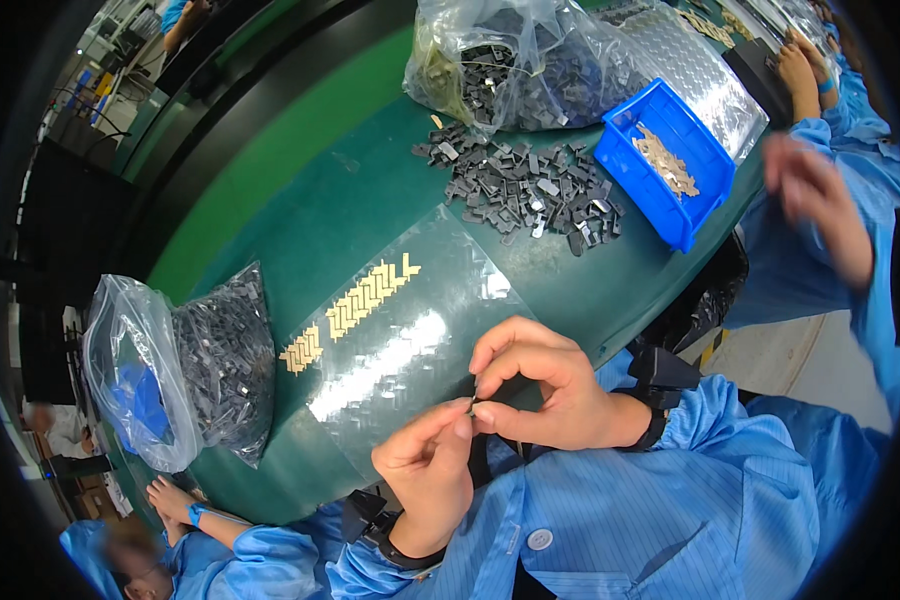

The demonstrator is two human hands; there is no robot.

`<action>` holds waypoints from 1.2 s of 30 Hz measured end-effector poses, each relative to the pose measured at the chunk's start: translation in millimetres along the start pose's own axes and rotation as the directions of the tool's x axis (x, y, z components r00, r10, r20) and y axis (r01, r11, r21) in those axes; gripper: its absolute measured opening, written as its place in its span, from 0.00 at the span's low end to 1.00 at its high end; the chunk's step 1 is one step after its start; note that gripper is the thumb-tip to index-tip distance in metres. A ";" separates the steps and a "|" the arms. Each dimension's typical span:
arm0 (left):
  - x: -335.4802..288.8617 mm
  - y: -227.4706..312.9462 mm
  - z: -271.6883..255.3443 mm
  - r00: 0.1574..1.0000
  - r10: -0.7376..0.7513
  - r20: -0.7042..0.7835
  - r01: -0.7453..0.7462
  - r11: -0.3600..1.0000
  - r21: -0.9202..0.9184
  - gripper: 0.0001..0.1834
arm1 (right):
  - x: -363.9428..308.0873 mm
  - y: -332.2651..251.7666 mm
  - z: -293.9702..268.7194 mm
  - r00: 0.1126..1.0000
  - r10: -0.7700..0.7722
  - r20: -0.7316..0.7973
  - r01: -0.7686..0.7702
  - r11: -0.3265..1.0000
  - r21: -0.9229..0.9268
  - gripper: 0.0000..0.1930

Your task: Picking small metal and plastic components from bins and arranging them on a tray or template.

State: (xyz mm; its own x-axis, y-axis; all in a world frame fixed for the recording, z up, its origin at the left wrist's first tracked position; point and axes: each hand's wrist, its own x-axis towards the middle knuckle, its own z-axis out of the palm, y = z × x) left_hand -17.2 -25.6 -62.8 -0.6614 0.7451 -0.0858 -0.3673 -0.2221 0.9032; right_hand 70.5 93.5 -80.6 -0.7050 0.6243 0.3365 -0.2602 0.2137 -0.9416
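Observation:
My left hand (428, 468) and my right hand (548, 388) meet above the near edge of the green table, both pinching one small dark part (473, 401) between thumb and fingertips. Its exact kind is too small to make out. Just beyond my hands lies a clear plastic sheet (370, 385) with rows of small cream-coloured pieces (368, 298) stuck on it. Farther off is a loose heap of small black parts (530, 190), some showing a shiny metal face.
A blue bin (685, 215) with small tan pieces stands right of the heap. Behind it sits a large clear bag (560, 70) of black parts. Another bag (225, 360) of black parts stands at left. Co-workers' hands (820, 205) show at right and a co-worker's hand (173, 500) at lower left.

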 end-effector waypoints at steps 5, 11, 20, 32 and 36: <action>3.0 2.7 -4.5 0.994 -0.006 0.110 -0.006 0.995 0.103 0.15 | 2.4 0.4 -14.5 0.956 0.178 0.234 -0.229 0.949 0.215 0.07; 11.2 5.2 -9.0 0.965 -0.151 0.215 0.140 0.988 0.065 0.27 | 4.2 -1.0 -16.2 0.840 0.338 0.424 -0.537 0.631 0.560 0.04; 14.8 17.4 -7.4 0.899 -0.025 0.437 -0.273 0.750 0.603 0.25 | 1.8 5.9 -15.4 0.821 0.380 0.426 -0.538 0.764 0.357 0.04; 17.2 12.9 -0.6 0.925 -0.200 0.324 0.212 0.977 0.001 0.16 | 12.1 -2.3 -25.5 0.785 0.367 0.499 -0.606 0.622 0.496 0.07; 15.5 7.6 4.0 0.899 -0.372 0.230 0.417 0.889 -0.190 0.17 | 2.9 -3.7 -24.1 0.967 0.151 0.203 -0.194 0.958 0.210 0.08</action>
State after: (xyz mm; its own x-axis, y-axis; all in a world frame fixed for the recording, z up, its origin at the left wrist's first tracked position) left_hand -27.6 -13.2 -55.6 -0.3076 0.8973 -0.3167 -0.7263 -0.0064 0.6873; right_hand 85.3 112.6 -76.4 -0.8554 0.4835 0.1858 -0.2511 -0.0735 -0.9652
